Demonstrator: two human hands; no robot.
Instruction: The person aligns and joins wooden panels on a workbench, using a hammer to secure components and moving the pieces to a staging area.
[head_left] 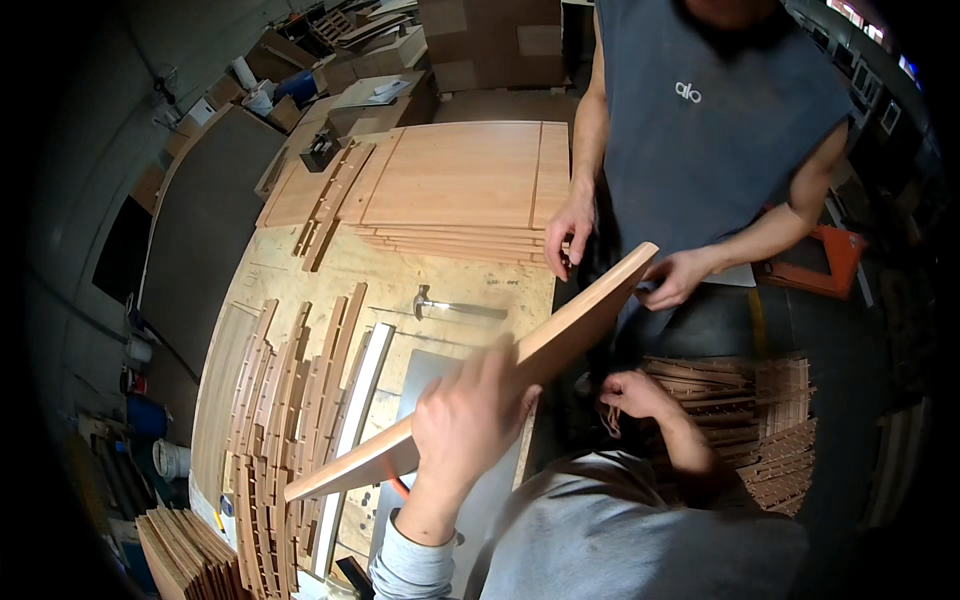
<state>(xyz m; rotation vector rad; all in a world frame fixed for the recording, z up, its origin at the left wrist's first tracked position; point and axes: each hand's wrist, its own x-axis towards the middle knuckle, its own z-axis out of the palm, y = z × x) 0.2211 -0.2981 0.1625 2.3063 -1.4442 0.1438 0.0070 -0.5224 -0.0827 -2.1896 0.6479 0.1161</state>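
A long wooden board [565,340] slants across the front of the workbench, its far end raised toward the co-worker. My left hand [465,405] is wrapped over the middle of this board, somewhat blurred by motion. Low near my body, my right hand [635,393] is closed with curled fingers. Something thin and brownish shows below those fingers, too small to make out. At the board's far end is the co-worker's hand [675,280]; whether it grips the board I cannot tell. The co-worker's other hand [570,235] hangs beside the stacked wooden panels [450,180].
A claw hammer [422,302] lies on the workbench [400,262]. Several wooden strips with dowels [290,400] and a white strip [358,420] cover its left part. More dowelled pieces [770,430] are piled at the right. An orange frame [835,262] stands behind the co-worker.
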